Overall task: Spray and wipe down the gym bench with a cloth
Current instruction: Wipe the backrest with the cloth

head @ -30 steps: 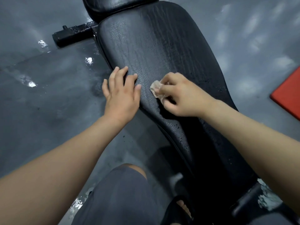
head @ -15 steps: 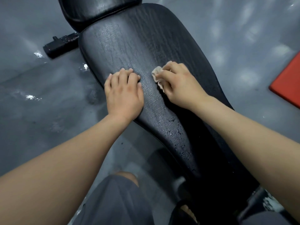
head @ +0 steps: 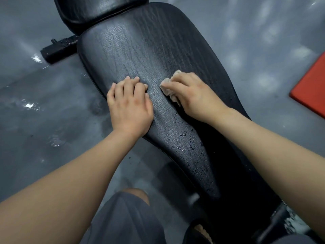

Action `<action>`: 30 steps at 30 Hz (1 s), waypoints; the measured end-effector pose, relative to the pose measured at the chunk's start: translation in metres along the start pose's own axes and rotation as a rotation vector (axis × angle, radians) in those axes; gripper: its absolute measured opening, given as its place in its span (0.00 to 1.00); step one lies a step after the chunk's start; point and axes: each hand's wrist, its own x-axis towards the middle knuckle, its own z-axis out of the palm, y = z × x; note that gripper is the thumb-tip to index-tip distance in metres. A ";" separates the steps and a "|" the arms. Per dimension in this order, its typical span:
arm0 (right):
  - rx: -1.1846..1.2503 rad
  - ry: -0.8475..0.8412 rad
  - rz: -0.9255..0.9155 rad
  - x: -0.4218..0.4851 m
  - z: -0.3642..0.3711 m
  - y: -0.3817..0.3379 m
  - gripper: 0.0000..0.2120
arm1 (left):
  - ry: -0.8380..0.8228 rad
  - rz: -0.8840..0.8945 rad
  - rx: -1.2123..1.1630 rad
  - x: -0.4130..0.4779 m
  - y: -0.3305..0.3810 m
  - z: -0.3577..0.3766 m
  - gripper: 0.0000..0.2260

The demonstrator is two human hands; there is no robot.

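Wiping the gym bench pad mid-stroke, one hand bracing.

The right hand pinches the bunched cloth against the pad and has slid it away from the left hand, so bare pad now shows between them. The left hand rests palm down on the pad's near edge, fingers now slightly bent, holding nothing. Spray droplets sit closer to the person, so that stretch likely remains to wipe.
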 end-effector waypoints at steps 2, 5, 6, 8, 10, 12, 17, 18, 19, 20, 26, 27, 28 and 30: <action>-0.038 0.039 0.078 -0.002 -0.003 0.010 0.16 | 0.004 -0.002 0.000 0.000 0.000 0.000 0.11; -0.120 0.135 0.284 -0.009 -0.009 0.040 0.15 | 0.001 -0.002 0.001 0.000 0.001 0.000 0.12; -0.124 0.150 0.349 -0.010 -0.010 0.046 0.15 | -0.006 -0.004 0.006 0.000 0.001 0.000 0.12; -0.128 0.160 0.421 -0.010 -0.009 0.046 0.15 | -0.013 -0.007 0.010 0.000 0.000 0.000 0.12; -0.139 0.169 0.375 -0.009 -0.005 0.036 0.14 | -0.012 -0.008 0.004 0.000 0.000 0.000 0.12; -0.111 0.146 0.266 -0.009 -0.001 0.025 0.14 | -0.013 -0.008 -0.005 0.000 0.000 0.000 0.12; -0.175 0.151 0.355 -0.017 -0.010 0.047 0.14 | -0.023 -0.009 -0.011 0.000 0.000 -0.001 0.12; -0.179 0.153 0.434 -0.020 -0.014 0.055 0.14 | -0.023 -0.009 -0.013 0.000 0.000 -0.001 0.12; -0.181 0.148 0.506 -0.022 -0.016 0.061 0.14 | -0.021 -0.009 -0.015 0.000 0.000 -0.001 0.12; -0.180 0.143 0.564 -0.023 -0.018 0.064 0.14 | -0.018 -0.009 -0.017 0.000 -0.001 -0.001 0.12; -0.138 0.150 0.417 -0.024 -0.009 0.045 0.13 | -0.010 -0.010 -0.026 0.000 -0.001 -0.001 0.12; -0.135 0.132 0.397 -0.025 -0.009 0.046 0.13 | -0.008 -0.010 -0.029 0.000 -0.002 0.000 0.12; -0.144 0.127 0.418 -0.026 -0.012 0.050 0.14 | -0.005 -0.010 -0.032 0.000 -0.002 0.000 0.12; -0.164 0.153 0.537 -0.029 -0.020 0.062 0.14 | -0.002 -0.008 -0.032 -0.001 -0.002 0.000 0.12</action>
